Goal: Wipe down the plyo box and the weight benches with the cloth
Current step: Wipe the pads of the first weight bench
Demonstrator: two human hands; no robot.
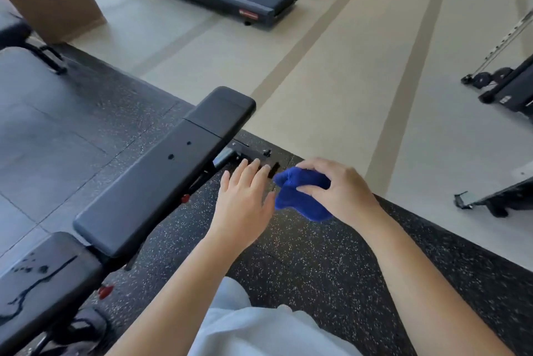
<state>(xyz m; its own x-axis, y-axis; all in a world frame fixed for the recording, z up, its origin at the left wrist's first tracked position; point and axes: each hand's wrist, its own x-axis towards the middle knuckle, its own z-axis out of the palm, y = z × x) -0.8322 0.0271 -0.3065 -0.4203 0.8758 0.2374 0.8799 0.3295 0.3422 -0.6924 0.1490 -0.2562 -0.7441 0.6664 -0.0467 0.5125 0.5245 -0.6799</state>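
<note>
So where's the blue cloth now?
Head view, right of centre: the blue cloth is bunched in the right hand, beside the left hand, right of the weight bench.

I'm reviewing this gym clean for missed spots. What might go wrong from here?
The cloth is bunched in the right hand, clear of the long pad; wiped wadded like that, it may cover only a narrow strip.
Drops and streaks of liquid lie on the near seat pad; they may be left behind or run off its edge.
The open left hand hovers beside the frame hardware and could catch on it.
</note>
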